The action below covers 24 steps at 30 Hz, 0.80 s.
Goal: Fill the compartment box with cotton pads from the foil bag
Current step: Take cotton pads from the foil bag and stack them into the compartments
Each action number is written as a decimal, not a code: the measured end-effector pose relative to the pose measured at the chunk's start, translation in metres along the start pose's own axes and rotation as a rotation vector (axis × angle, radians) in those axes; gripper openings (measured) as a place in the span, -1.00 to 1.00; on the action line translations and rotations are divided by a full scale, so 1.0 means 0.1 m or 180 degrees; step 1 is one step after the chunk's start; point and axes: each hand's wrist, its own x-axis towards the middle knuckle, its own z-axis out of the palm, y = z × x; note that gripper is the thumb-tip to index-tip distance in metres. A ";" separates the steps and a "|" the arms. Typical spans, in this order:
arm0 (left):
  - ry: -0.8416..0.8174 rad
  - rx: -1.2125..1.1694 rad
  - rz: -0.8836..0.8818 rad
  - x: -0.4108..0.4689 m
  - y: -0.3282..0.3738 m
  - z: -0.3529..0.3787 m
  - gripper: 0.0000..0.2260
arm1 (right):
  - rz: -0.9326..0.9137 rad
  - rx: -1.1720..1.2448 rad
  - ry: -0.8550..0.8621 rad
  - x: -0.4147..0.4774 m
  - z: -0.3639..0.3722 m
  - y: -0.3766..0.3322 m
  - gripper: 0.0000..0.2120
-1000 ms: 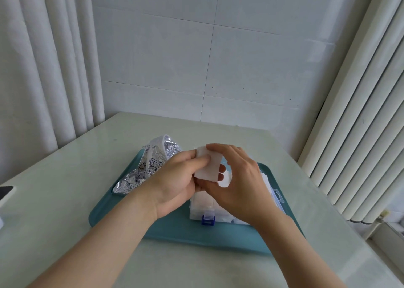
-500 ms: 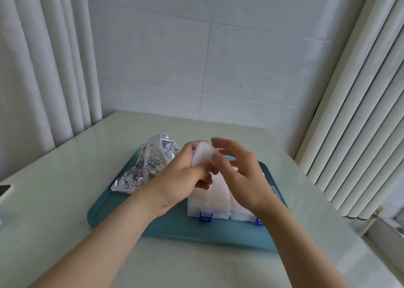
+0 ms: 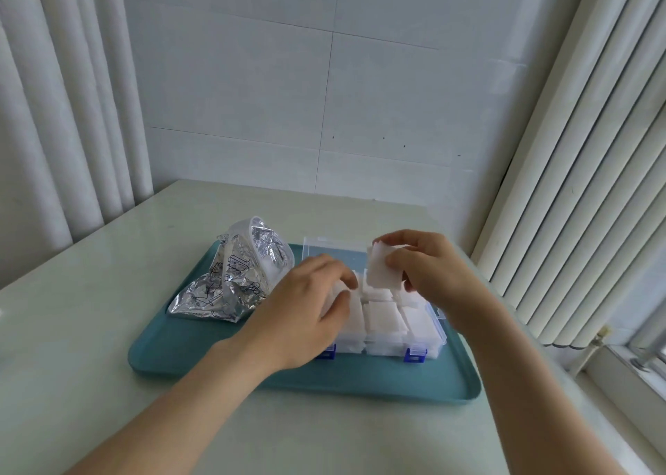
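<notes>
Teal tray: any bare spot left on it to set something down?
Yes: the front strip between the compartment box and the near rim of the tray; also the table left of the foil bag. The middle is crowded: bag, box, left hand, right hand pinching cotton pads.

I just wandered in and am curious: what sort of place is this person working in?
Probably an ordinary room in a home or small office: a pale glossy table stands against a white tiled wall, white pleated curtains hang on both sides, and a window sill shows at lower right.
</notes>
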 end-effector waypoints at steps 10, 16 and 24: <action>-0.0533 0.0283 0.0937 -0.06 0.14 0.33 -0.80 | 0.0211 -0.0374 0.0270 -0.22 -0.28 0.33 -0.74; -0.0628 0.0635 0.0892 -0.06 0.17 0.42 -0.77 | 0.0003 -0.1245 0.0069 -0.27 -0.28 0.34 -0.68; -0.0656 0.1077 0.1075 -0.12 0.17 0.48 -0.54 | -0.0336 -0.1933 -0.0072 -0.27 -0.38 0.42 -0.75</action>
